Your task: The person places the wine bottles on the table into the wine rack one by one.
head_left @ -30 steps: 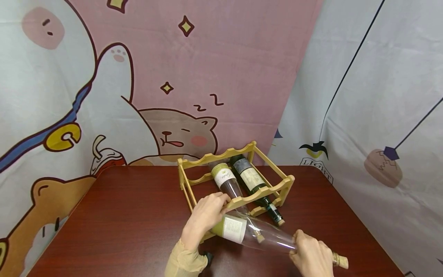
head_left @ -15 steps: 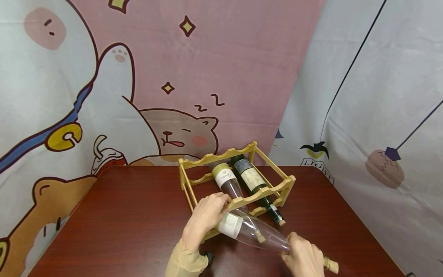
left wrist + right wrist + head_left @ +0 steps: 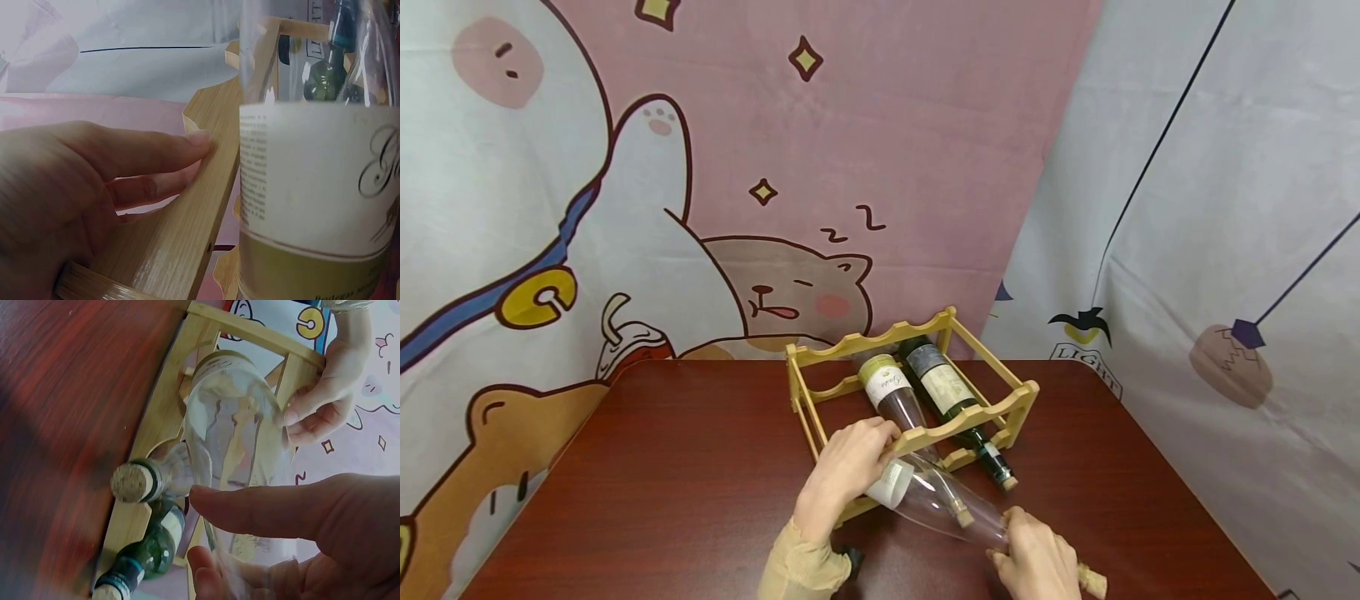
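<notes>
A clear, cork-stopped wine bottle (image 3: 936, 504) with a white and olive label slants at the front left of a wooden wine rack (image 3: 955, 429). My right hand (image 3: 1037, 554) grips its neck. The bottle's base end lies beneath the rack's upper front rail, partly hidden by my left hand (image 3: 850, 462). That left hand holds the rail's left end, fingers over the wood (image 3: 187, 206). In the left wrist view the bottle's label (image 3: 312, 162) stands just beside the rail. The right wrist view shows my thumb (image 3: 250, 512) along the glass, the base pointing into the rack.
On the rack's lower level lie another clear bottle (image 3: 886, 379) and a dark green bottle (image 3: 947, 387), their corked necks sticking out at the front. The rack stands on a reddish-brown table (image 3: 685, 483). A cartoon-printed cloth (image 3: 925, 167) hangs behind.
My right hand has moved left and slightly down, pushing the bottle's base further under the upper rail into the rack. The left hand stays on the rail.
</notes>
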### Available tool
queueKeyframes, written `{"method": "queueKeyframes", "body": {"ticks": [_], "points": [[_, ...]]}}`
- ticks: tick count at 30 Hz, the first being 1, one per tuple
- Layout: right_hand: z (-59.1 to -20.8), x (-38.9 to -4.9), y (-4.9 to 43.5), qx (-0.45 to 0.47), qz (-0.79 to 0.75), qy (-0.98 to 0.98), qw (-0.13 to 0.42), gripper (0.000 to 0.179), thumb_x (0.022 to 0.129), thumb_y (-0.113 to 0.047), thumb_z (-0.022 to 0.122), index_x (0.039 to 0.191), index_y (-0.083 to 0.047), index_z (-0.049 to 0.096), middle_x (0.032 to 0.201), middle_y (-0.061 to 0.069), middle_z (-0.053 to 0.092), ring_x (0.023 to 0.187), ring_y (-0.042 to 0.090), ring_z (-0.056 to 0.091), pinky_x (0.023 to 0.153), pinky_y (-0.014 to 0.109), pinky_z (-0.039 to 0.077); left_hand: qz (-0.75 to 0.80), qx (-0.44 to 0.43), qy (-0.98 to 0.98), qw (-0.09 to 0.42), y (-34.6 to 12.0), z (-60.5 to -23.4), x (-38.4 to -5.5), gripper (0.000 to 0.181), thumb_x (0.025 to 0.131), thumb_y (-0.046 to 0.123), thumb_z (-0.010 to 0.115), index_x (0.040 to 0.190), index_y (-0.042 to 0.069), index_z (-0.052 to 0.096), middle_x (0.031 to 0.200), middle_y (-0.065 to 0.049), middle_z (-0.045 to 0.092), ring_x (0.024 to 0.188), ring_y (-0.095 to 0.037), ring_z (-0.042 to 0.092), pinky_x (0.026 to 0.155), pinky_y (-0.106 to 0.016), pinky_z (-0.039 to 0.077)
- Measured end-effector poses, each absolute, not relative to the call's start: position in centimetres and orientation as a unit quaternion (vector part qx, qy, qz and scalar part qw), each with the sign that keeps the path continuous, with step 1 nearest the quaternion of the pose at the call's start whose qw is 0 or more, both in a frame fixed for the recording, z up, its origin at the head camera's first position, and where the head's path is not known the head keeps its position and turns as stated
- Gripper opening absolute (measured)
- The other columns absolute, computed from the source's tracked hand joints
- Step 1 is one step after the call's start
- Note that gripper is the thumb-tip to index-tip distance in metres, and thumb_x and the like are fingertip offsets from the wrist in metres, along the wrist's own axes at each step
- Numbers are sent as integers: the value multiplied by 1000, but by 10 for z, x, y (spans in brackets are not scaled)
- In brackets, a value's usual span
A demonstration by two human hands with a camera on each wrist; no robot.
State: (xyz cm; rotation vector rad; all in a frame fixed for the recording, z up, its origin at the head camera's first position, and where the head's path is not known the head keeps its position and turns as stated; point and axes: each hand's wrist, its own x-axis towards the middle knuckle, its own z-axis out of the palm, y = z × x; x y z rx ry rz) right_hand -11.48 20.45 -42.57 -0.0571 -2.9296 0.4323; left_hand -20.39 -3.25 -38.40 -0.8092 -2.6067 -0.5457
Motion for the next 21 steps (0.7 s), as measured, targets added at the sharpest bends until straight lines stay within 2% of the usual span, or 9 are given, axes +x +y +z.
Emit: {"method": "queueKeyframes", "body": {"ticks": [10,17,21], "points": [[-431,-115,193,-4,163,-984,71,35,64,-13,80,92,-8,61,78,2,65,65,23,61,54,42,45,-186,-291,-920,187,-33,-385,-205,11,77,11,75,85,14,67,72,5,59,59,-8,52,51,-22,41],[-435,-115,190,11,181,-981,72,32,63,-10,79,87,-10,58,71,0,60,60,19,57,52,38,42,-179,-289,-921,190,-33,-385,-204,11,76,10,74,83,14,66,71,6,56,58,-7,52,49,-22,39],[-436,-116,186,12,189,-980,67,32,64,-11,80,89,-10,59,73,0,62,62,20,58,53,39,43,-180,-288,-922,186,-33,-384,-203,11,77,9,73,85,14,67,70,6,56,58,-7,50,50,-22,39]]}}
